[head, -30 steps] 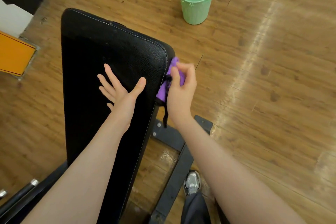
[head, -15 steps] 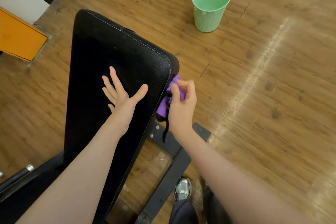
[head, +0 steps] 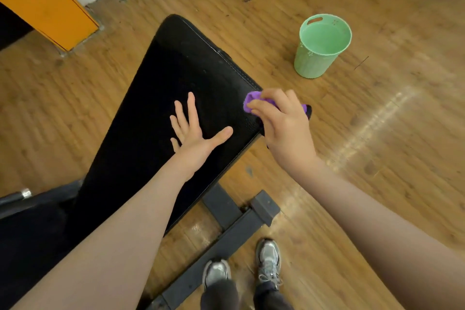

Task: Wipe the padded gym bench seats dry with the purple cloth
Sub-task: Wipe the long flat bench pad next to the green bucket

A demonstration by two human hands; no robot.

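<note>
Right hand [head: 284,128] has shifted its crumpled purple cloth [head: 251,99] (fingers gripping it) from the side onto the black padded bench seat [head: 191,73] corner; left hand [head: 193,131] flat, fingers spread wide.

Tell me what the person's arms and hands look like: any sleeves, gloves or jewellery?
Both forearms are bare up to the edge of the picture, so no sleeves show. The left hand and right hand wear no gloves, and no rings, watch or bracelets can be seen on the fingers or wrists. Lower down, only dark trouser legs and silver-grey trainers show.
</note>
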